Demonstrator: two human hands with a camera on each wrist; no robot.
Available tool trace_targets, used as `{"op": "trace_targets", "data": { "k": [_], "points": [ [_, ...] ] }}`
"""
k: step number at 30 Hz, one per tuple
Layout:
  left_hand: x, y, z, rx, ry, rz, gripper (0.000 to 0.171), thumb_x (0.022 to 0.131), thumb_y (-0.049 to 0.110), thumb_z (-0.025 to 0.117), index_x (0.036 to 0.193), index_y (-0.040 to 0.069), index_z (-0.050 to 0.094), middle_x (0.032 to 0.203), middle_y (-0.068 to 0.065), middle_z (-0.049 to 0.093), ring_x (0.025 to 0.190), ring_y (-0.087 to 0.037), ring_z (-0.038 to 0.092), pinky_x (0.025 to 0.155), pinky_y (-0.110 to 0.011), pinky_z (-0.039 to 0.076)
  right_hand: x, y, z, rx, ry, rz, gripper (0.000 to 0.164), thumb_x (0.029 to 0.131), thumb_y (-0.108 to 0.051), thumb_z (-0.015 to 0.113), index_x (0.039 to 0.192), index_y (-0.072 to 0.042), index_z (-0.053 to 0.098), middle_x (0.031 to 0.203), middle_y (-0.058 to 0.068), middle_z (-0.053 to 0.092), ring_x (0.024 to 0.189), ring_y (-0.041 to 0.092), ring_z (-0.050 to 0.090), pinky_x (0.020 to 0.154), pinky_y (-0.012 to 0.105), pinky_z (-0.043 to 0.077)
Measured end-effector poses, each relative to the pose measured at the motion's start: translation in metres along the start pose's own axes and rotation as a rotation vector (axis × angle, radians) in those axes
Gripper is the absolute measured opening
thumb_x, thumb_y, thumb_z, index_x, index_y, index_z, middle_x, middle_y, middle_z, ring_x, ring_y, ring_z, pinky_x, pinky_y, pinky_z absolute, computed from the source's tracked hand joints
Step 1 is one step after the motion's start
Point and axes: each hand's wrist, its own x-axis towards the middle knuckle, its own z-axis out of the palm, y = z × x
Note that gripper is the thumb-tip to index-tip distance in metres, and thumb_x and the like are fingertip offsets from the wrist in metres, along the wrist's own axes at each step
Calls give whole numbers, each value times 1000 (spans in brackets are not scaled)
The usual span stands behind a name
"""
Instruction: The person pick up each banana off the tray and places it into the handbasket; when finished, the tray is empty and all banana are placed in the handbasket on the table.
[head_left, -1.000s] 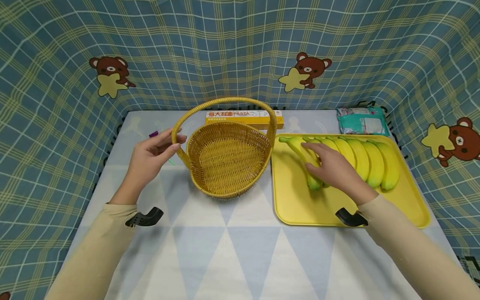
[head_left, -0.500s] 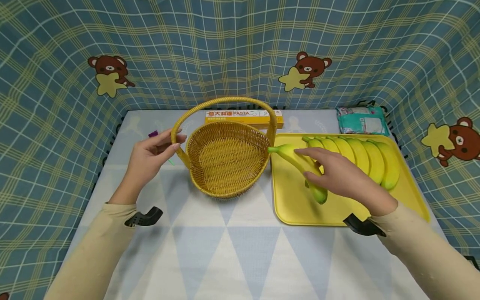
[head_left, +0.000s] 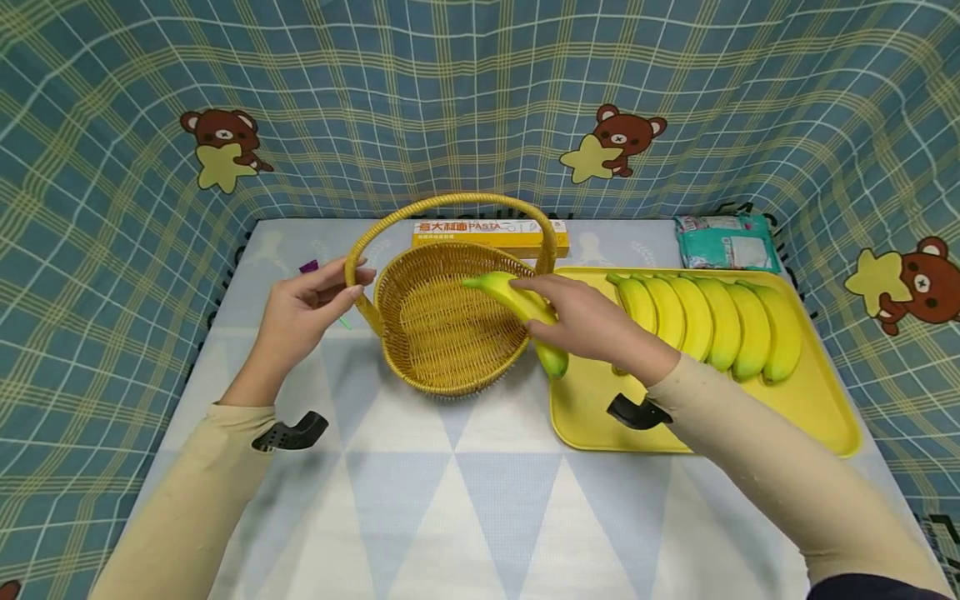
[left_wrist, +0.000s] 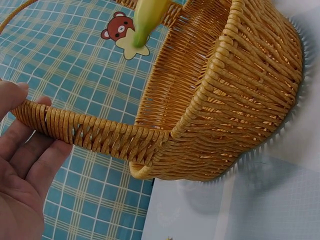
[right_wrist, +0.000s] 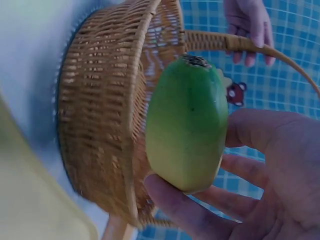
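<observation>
A yellow wicker basket with a tall arched handle stands mid-table; nothing lies inside it. My left hand grips the left side of that handle, thumb and fingers around it in the left wrist view. In my right hand is a banana, pinched by thumb and fingers, its stem end over the basket and its green tip toward the right wrist camera. The banana overlaps the basket's right rim in the head view. Several more bananas lie in a row on the yellow tray.
Behind the basket lies a pasta box. A teal packet sits behind the tray. Near my left fingers a small purple thing shows on the table. Plaid cloth with bear prints walls the back and sides.
My right hand has picked the leftmost banana from the row and carried it left, from the tray to over the basket's right side. My left hand keeps its grip on the handle.
</observation>
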Motion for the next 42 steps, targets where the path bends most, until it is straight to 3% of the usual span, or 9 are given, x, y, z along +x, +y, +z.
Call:
{"op": "trace_targets", "data": {
  "k": [11,19,26,36,42],
  "points": [
    [-1,-1,-1,-13,-8,1,36,99,3,66,135,5,67,118,-12,73,108,-15,71,93,-22,55,69,-18,32,1,-41,-16,60,100,-27,64,155,-17,44,146,9,54,98,20,57,81,36,50],
    [-2,0,-2,-13,-4,-23,36,99,5,66,135,7,67,119,-10,74,109,-12,70,93,-21,55,98,-29,62,5,-118,28,60,101,-26,64,156,-16,43,141,10,57,100,20,60,91,36,52],
    [-1,0,0,-24,-7,-27,36,99,5,66,136,6,66,119,-10,74,110,-11,70,94,-21,54,106,-42,82,-59,-139,19,61,101,-27,65,156,-12,42,154,10,49,138,28,49,115,42,40],
    [-2,0,1,-9,-12,-26,36,99,6,66,135,5,67,118,-10,74,109,-10,70,93,-21,55,104,-56,91,-19,-233,31,78,98,-34,70,160,-7,30,150,17,51,130,28,54,112,40,42],
    [-1,0,1,3,-5,-29,36,99,7,66,135,2,66,118,-10,74,109,-9,70,93,-20,54,102,-56,91,10,-217,38,81,97,-34,73,161,-9,30,152,18,48,137,29,49,115,41,40]
  ]
}}
